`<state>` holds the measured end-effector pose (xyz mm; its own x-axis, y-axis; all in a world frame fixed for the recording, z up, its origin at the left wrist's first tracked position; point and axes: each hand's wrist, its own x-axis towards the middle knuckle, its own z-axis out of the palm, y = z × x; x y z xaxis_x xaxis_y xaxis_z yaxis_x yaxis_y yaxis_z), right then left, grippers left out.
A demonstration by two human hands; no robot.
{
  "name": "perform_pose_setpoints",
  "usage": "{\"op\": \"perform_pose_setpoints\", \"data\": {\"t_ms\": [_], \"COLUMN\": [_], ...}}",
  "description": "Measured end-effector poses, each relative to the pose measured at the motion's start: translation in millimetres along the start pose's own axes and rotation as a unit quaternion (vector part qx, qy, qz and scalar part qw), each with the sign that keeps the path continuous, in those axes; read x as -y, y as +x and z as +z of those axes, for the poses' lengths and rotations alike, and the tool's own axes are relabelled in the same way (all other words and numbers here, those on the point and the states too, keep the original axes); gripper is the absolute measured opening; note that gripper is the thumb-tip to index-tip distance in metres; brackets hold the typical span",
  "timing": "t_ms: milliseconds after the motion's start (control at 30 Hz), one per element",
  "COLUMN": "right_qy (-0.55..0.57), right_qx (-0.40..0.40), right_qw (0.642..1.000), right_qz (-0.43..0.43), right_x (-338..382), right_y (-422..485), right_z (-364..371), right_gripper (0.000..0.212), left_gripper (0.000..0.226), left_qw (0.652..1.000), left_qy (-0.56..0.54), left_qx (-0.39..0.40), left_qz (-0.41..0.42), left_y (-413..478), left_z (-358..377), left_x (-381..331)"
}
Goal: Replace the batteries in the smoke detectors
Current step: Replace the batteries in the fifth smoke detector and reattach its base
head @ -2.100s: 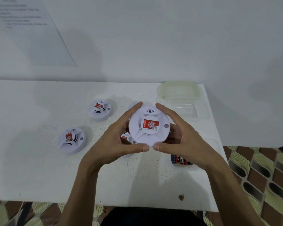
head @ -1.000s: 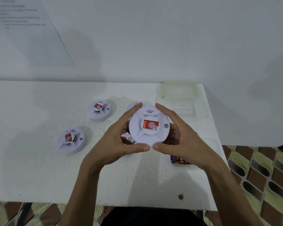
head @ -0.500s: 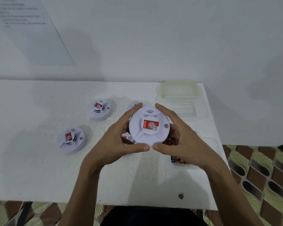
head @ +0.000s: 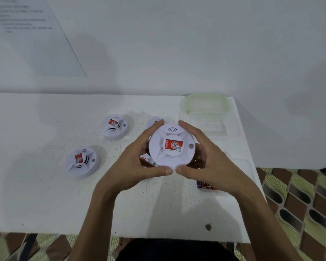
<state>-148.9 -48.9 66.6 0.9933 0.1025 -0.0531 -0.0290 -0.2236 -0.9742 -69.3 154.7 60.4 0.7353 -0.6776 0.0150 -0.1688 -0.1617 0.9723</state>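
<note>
No word or number can be read with certainty. The round white plastic smoke detector (head: 170,147) in the middle of the view carries a red and white label (head: 174,144). On it are a white ring around a mark like the letter S, print too small to read, and a square black code at the corner. Above it, three moulded arcs (head: 172,129) make a sound sign. The back left white detector (head: 114,127) and the front left white detector (head: 82,162) bear the same label. The white paper sheet (head: 36,44) on the wall has blurred printed lines.
</note>
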Motion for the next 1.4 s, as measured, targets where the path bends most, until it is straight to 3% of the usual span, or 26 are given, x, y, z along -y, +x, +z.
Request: {"op": "perform_pose_setpoints", "data": {"t_ms": [1400], "right_qy": [-0.021], "right_qx": [-0.004], "right_qw": [1.000], "right_qz": [0.009], "right_x": [-1.8], "right_y": [1.6], "right_z": [1.0], "right_gripper": [0.090], "left_gripper": [0.096], "left_qw": [1.000], "left_qy": [0.013], "left_qx": [0.004], "left_qz": [-0.005], "left_y": [3.4], "left_z": [-0.6], "left_x": [7.6]}}
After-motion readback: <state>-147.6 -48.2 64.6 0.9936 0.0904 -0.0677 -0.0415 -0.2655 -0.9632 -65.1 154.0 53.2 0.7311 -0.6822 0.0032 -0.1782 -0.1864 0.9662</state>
